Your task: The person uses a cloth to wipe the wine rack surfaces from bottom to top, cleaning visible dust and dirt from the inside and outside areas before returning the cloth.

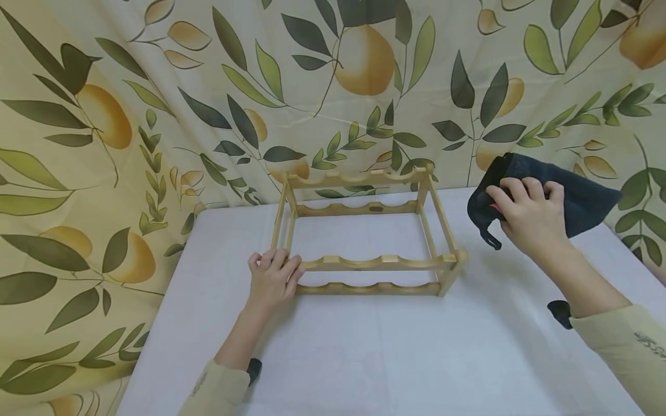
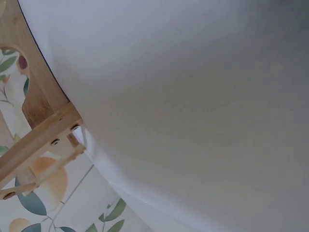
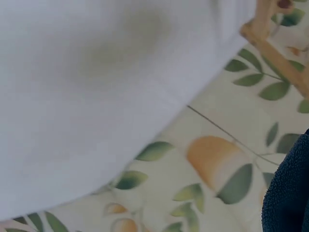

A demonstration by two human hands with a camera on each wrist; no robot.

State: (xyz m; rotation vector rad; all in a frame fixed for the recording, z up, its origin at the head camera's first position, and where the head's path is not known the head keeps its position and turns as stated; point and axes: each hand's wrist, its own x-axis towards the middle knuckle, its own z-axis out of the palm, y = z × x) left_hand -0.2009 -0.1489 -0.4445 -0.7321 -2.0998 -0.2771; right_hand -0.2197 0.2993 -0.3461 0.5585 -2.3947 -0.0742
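A light wooden rack point(image 1: 372, 264) with scalloped rails, like a wine rack, stands on the white-covered table. My left hand point(image 1: 270, 280) holds its front left corner, with fingers bent over the top. To the right of the rack, my right hand point(image 1: 536, 216) grips a dark blue cloth point(image 1: 577, 193) raised above the table. A black part with a hanging loop and a bit of red shows at the cloth's left end; its kind is unclear. In the right wrist view the cloth point(image 3: 289, 193) has a towel-like texture. Neither wrist view shows a hand.
The table point(image 1: 406, 358) has a white cover. Behind and to the left hangs a curtain point(image 1: 198, 115) printed with fruit and leaves, close to the table's back edge. Dark wrist pieces point(image 1: 560, 314) show at the sleeves.
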